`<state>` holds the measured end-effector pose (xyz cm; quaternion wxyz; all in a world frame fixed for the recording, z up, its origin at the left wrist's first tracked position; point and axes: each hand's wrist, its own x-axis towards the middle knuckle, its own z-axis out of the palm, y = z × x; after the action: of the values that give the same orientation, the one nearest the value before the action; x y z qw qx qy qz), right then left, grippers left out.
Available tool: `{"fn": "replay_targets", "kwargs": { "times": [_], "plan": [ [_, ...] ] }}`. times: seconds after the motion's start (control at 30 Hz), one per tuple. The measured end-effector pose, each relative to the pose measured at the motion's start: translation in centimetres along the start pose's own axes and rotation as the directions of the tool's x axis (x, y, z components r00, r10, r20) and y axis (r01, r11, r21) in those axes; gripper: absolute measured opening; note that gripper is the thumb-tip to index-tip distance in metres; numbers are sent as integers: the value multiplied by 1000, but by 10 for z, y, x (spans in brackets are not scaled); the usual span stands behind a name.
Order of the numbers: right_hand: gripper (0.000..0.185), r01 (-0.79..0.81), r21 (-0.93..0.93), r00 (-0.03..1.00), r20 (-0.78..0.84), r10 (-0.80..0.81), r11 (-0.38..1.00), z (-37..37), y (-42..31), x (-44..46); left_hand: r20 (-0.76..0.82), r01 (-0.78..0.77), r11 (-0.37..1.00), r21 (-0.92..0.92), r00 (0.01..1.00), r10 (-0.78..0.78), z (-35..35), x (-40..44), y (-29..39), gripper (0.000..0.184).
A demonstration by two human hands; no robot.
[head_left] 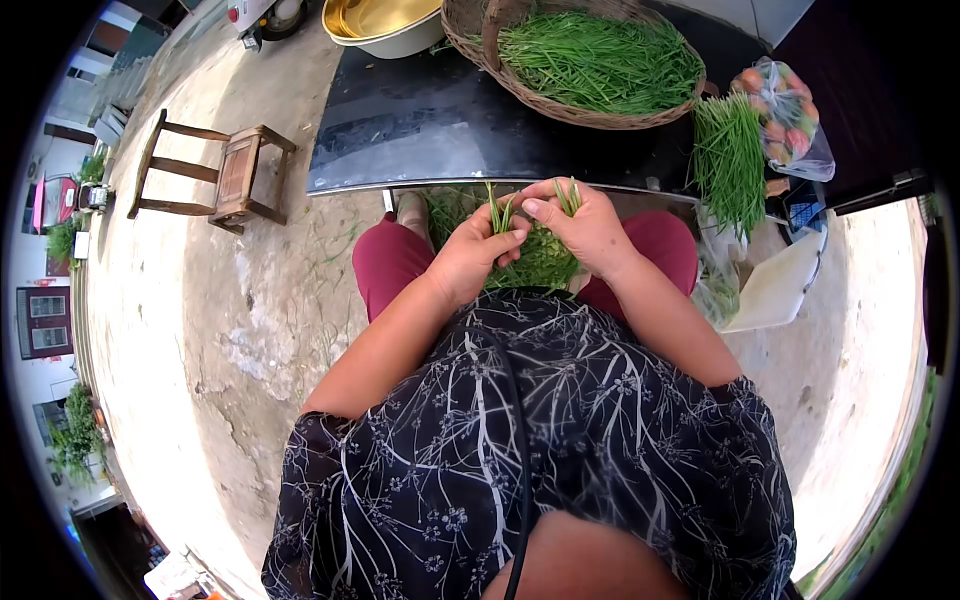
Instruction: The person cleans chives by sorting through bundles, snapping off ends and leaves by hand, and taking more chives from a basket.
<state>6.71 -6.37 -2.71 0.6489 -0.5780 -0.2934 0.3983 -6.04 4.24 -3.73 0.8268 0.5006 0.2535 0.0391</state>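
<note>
My left hand (480, 250) is closed on a few green stalks (500, 213), whose tips stick up past the fingers. Close beside it, my right hand (583, 228) pinches another small bunch of green stalks (570, 197). The two hands nearly meet over my lap, just in front of the black table (420, 130). Below them lie loose green pieces (545, 258), partly hidden by the hands. A wicker basket (560, 112) full of long green stalks (600, 62) stands on the table, and a bundle of stalks (728, 160) hangs over its right edge.
A bag of reddish fruit (785, 115) is at the table's right end. Gold and white basins (385, 25) stand at the back left. A wooden chair (235, 175) is on the floor at the left. A white container (778, 283) is right of my knee.
</note>
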Motion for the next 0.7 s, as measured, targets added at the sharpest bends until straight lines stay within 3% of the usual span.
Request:
{"fn": "replay_targets", "kwargs": {
  "times": [0.1,0.2,0.27,0.3,0.33,0.37,0.43,0.5,0.63,0.7],
  "plan": [
    [19,-74,94,996,59,69,993,4,9,0,60,8,998,69,998,-12,1,2,-4,44],
    [19,-79,91,996,43,75,993,2,14,2,55,-3,997,76,999,-1,5,-1,1,33],
    [19,-122,168,991,65,113,978,-3,2,-1,-27,43,989,-139,999,-47,2,-1,3,21],
    [20,-166,243,985,88,149,956,-6,-4,-2,-27,44,989,-139,998,-48,-3,1,1,21],
    [19,-146,164,989,-15,150,976,-10,3,0,-96,-64,983,-169,994,48,-12,7,-6,19],
    [19,-145,164,989,-18,150,976,-16,3,2,-165,-172,966,-192,976,141,-20,13,-12,19],
    [16,-181,246,974,-87,208,952,-26,0,3,-408,-188,944,-272,911,63,-30,16,-12,18],
    [15,-165,249,965,-158,208,954,-27,-2,4,-596,-173,962,-211,803,14,-36,16,-11,16],
    [16,-175,198,975,-102,198,964,-29,3,3,-551,-139,990,3,826,117,-28,7,-4,16],
    [17,-187,182,977,-66,202,965,-26,2,3,-350,-171,983,63,919,182,-13,4,1,16]
  ]
}}
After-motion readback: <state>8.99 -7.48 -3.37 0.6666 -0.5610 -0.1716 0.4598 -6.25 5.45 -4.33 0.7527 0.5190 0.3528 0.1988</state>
